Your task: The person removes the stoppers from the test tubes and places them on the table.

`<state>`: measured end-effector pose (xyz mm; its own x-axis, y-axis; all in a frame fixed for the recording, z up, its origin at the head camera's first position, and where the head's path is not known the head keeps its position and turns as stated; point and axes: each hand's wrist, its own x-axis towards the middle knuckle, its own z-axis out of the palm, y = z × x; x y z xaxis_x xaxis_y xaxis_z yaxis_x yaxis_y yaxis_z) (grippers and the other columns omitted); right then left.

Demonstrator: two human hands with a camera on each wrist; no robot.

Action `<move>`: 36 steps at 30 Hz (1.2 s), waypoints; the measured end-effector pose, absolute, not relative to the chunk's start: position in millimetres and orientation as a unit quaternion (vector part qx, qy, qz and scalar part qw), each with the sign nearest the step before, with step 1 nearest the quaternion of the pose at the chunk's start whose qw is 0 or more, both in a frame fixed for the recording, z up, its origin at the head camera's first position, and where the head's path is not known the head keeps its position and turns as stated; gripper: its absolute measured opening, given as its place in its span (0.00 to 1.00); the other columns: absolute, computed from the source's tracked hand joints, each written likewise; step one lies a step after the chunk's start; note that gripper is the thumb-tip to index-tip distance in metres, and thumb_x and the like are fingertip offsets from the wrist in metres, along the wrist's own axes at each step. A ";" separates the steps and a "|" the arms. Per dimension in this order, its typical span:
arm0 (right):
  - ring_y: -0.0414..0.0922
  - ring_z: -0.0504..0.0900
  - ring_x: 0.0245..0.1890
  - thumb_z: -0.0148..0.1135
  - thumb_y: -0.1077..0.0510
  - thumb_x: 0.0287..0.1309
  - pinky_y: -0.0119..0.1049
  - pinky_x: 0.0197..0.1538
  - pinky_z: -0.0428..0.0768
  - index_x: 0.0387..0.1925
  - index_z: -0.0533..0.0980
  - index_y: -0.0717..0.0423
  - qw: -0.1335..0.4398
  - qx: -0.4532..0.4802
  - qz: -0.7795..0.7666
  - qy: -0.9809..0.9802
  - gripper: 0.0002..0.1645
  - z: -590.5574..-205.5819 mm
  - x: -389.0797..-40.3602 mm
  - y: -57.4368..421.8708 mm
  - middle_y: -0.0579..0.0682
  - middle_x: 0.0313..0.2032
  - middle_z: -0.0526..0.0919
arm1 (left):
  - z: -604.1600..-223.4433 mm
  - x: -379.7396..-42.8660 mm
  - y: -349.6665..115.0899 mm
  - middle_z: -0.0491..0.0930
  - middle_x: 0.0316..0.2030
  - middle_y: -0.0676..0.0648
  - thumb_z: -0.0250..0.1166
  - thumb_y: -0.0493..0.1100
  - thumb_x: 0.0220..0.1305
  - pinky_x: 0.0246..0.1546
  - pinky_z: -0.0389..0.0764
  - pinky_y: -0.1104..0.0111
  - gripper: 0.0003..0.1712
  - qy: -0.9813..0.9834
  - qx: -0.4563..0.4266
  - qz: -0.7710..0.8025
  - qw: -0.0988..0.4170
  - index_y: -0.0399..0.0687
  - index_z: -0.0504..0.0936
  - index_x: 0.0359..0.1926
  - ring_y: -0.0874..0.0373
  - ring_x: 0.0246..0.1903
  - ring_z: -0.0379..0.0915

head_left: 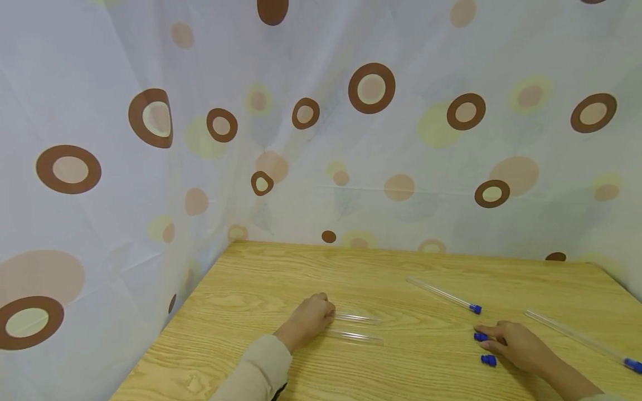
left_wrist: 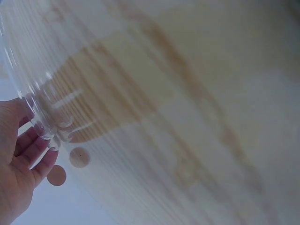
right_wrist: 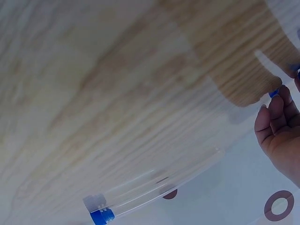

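Observation:
On the left of the table, my left hand (head_left: 312, 315) grips the near end of a clear plastic tube (head_left: 358, 318). A second clear tube (head_left: 355, 336) lies parallel just in front of it. In the left wrist view the fingers (left_wrist: 46, 164) curl at the end of the clear tubing (left_wrist: 40, 101). Toward the right, my right hand (head_left: 519, 342) pinches a small blue cap (head_left: 480, 337) between thumb and index finger, low over the table. Another blue cap (head_left: 489, 360) lies just nearer. In the right wrist view the fingers (right_wrist: 276, 112) partly hide the pinched cap (right_wrist: 273, 93).
A clear tube with a blue cap (head_left: 441, 293) lies slanted behind my right hand. Another capped tube (head_left: 572, 334) lies to its right, near the table's side. The wooden table (head_left: 281, 267) meets a patterned curtain (head_left: 301, 211) at the back and left.

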<state>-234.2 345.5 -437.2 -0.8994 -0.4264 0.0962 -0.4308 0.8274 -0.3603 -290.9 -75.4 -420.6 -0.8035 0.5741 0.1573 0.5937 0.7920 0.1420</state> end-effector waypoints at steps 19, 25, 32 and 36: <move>0.29 0.52 0.15 0.58 0.51 0.60 0.24 0.17 0.57 0.52 0.71 0.76 -0.021 0.226 0.224 -0.948 0.31 -430.3 -235.3 344.2 0.36 0.15 0.57 | -422.8 -294.2 -78.2 0.75 0.29 0.51 0.61 0.42 0.63 0.27 0.74 0.78 0.07 -0.940 -0.318 -0.098 0.069 0.44 0.84 0.34 0.64 0.27 0.69; 0.29 0.51 0.14 0.56 0.52 0.62 0.24 0.16 0.59 0.52 0.69 0.79 -0.036 0.230 0.252 -0.939 0.31 -427.8 -236.3 347.4 0.35 0.13 0.56 | -422.0 -295.4 -78.9 0.76 0.31 0.50 0.61 0.42 0.63 0.28 0.75 0.79 0.09 -0.939 -0.322 -0.103 0.067 0.42 0.84 0.37 0.63 0.28 0.71; 0.29 0.67 0.19 0.53 0.55 0.64 0.24 0.21 0.68 0.47 0.74 0.77 -0.013 0.217 0.231 -0.948 0.24 -420.3 -236.8 343.1 0.48 0.26 0.81 | -420.2 -296.2 -74.4 0.79 0.41 0.44 0.61 0.44 0.63 0.43 0.81 0.72 0.18 -0.942 -0.314 -0.086 0.077 0.38 0.78 0.51 0.55 0.42 0.77; 0.34 0.78 0.28 0.53 0.56 0.64 0.26 0.29 0.77 0.43 0.78 0.72 0.013 0.187 0.213 -0.959 0.20 -416.7 -237.6 340.3 0.55 0.35 0.84 | -418.2 -295.3 -71.1 0.79 0.41 0.44 0.61 0.44 0.63 0.43 0.81 0.72 0.18 -0.937 -0.326 -0.083 0.099 0.37 0.78 0.51 0.55 0.41 0.77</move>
